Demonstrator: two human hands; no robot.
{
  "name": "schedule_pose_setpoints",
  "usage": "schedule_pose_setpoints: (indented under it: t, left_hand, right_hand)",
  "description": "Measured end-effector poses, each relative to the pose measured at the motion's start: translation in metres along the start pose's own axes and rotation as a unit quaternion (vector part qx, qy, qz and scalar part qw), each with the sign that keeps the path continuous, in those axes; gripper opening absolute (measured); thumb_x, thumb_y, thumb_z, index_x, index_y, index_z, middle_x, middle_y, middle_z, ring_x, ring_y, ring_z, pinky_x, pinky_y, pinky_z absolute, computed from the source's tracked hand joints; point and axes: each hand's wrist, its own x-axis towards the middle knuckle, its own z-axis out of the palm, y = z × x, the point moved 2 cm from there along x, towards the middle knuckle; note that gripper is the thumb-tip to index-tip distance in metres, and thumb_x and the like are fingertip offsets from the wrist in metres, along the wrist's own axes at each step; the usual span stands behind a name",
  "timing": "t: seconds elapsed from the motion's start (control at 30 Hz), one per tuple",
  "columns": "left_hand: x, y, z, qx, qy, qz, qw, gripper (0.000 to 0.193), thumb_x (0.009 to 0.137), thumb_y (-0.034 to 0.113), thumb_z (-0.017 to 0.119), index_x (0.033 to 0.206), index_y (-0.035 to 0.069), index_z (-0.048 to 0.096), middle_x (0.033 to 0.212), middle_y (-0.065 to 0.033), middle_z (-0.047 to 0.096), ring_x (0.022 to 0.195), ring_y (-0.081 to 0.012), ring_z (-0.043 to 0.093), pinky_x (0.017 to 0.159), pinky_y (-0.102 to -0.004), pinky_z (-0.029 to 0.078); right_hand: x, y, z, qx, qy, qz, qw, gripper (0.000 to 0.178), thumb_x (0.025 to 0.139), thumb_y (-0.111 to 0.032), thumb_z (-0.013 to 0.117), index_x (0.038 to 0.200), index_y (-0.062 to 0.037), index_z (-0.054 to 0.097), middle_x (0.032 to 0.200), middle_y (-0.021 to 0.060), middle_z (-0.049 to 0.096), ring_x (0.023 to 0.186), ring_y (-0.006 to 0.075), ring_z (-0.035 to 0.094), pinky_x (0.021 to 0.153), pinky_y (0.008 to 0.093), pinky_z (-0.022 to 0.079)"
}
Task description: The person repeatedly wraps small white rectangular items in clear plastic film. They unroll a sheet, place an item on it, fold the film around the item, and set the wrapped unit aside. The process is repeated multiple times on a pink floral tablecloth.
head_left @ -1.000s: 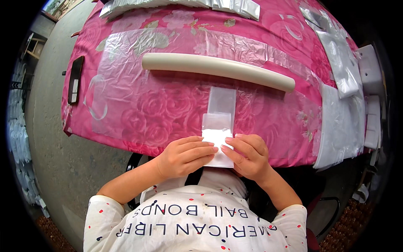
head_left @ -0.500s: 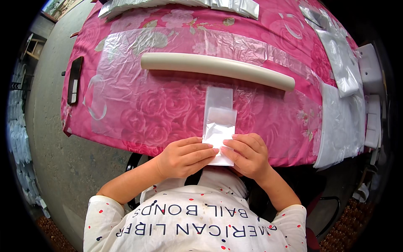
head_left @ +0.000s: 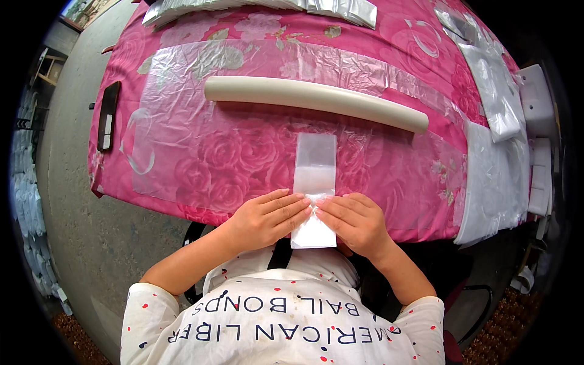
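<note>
Narrow clear plastic bag (head_left: 314,182), rectangular, lies lengthwise at the near edge of the tabletop (head_left: 182,182), its lower end overhanging. Stack of silvery flat bags (head_left: 340,9) at the far edge. Clear and whitish plastic bags (head_left: 496,164) piled along the right side. Dark flat phone-like device (head_left: 107,115), screen off, at the left edge.

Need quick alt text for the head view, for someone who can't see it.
Both hands, left hand and right hand, press fingertips on a narrow clear plastic bag at the near edge of a pink floral table. A long cream tube lies beyond.
</note>
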Motion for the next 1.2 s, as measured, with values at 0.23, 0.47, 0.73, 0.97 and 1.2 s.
schedule_pose_setpoints:
  t: [0.23, 0.47, 0.73, 0.97, 1.2]
  left_hand:
    - [0.001, -0.003, -0.001, -0.023, 0.01, -0.011, 1.0, 0.03, 0.075, 0.01, 0.06, 0.105, 0.005, 0.064, 0.107, -0.007, 0.064, 0.099, -0.0186, 0.062, 0.081, -0.0327, 0.048]
    - [0.015, -0.007, -0.004, -0.155, 0.029, -0.258, 0.953, 0.031, 0.076, 0.007, 0.063, 0.107, 0.007, 0.062, 0.082, -0.008, 0.066, 0.073, -0.0204, 0.062, 0.06, -0.0311, 0.044]
    - [0.034, -0.022, -0.003, -0.256, 0.051, -0.449, 0.854, 0.066, 0.079, 0.003, 0.063, 0.136, -0.004, 0.029, 0.074, -0.0124, 0.064, 0.058, -0.0135, 0.059, 0.059, -0.024, 0.047]
    - [0.038, -0.032, -0.008, -0.291, 0.048, -0.467, 0.834, 0.065, 0.078, 0.002, 0.066, 0.134, -0.006, 0.033, 0.069, -0.0089, 0.062, 0.056, -0.0092, 0.057, 0.055, -0.0225, 0.046]
    - [0.04, -0.022, -0.013, -0.091, 0.08, -0.347, 0.93, 0.06, 0.075, 0.004, 0.066, 0.129, -0.004, 0.041, 0.095, -0.0129, 0.059, 0.077, -0.0203, 0.059, 0.069, -0.0302, 0.049]
  right_hand:
    - [-0.003, 0.009, 0.004, -0.01, 0.005, 0.029, 1.0, 0.02, 0.071, -0.011, 0.061, 0.09, -0.007, 0.067, 0.094, 0.0031, 0.065, 0.077, 0.019, 0.061, 0.068, 0.0304, 0.048]
    - [0.014, 0.023, -0.006, 0.184, -0.079, 0.29, 0.936, 0.012, 0.081, -0.009, 0.063, 0.09, -0.0026, 0.067, 0.071, 0.0073, 0.065, 0.058, 0.0174, 0.058, 0.056, 0.0266, 0.046]
    - [0.038, 0.05, -0.002, 0.331, -0.182, 0.531, 0.758, 0.023, 0.087, -0.018, 0.059, 0.084, 0.0037, 0.065, 0.068, 0.0045, 0.063, 0.057, 0.0085, 0.06, 0.052, 0.0226, 0.044]
    - [0.042, 0.041, 0.0, 0.208, -0.156, 0.484, 0.835, 0.026, 0.086, -0.02, 0.058, 0.08, 0.004, 0.065, 0.062, 0.01, 0.063, 0.057, 0.014, 0.064, 0.053, 0.027, 0.047]
    - [0.048, 0.048, -0.002, 0.249, -0.178, 0.52, 0.797, 0.027, 0.086, -0.02, 0.056, 0.078, 0.0042, 0.065, 0.062, 0.0138, 0.064, 0.055, 0.0168, 0.064, 0.054, 0.0298, 0.048]
